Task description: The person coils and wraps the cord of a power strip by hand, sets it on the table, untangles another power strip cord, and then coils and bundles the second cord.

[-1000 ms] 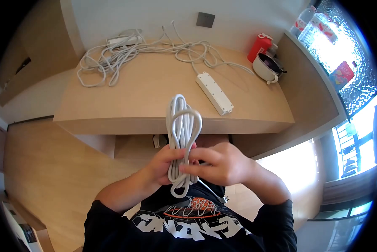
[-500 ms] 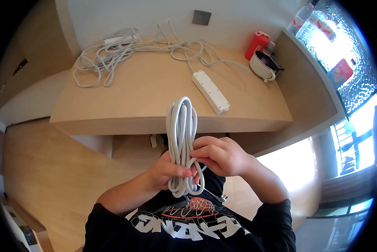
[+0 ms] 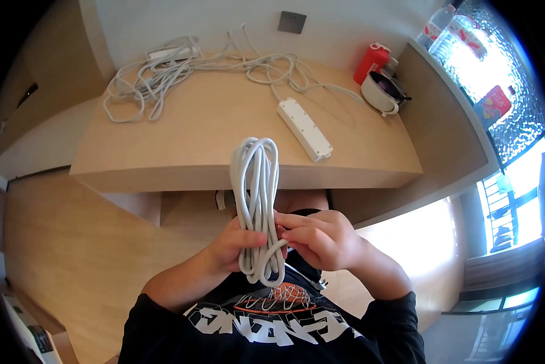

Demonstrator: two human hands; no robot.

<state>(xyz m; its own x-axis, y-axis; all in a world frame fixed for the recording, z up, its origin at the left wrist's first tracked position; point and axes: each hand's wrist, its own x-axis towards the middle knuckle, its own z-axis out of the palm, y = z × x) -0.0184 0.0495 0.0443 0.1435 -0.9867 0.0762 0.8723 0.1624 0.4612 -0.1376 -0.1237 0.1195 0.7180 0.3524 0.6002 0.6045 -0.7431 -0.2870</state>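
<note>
A coiled white power cable [image 3: 255,188] stands upright in long loops in front of my body. My left hand [image 3: 235,244] is closed around its lower part, thumb across the front strands. On the other side, my right hand [image 3: 322,240] pinches one strand that bends out from the coil at its right edge. Below the hands, a stretch of cable runs down to a plug [image 3: 322,284] in front of my shirt. The fingers behind the coil are partly hidden.
A white power strip [image 3: 304,129] lies on the wooden desk [image 3: 212,145]. Tangled white cables [image 3: 148,91] spread along the back. At the right stand a red container [image 3: 371,62] and a white pot [image 3: 379,97]. Bottles [image 3: 439,24] line the partition ledge.
The coil has shifted slightly left. My right hand has moved a little down and now draws a strand across the front of the coil. My left hand keeps its hold.
</note>
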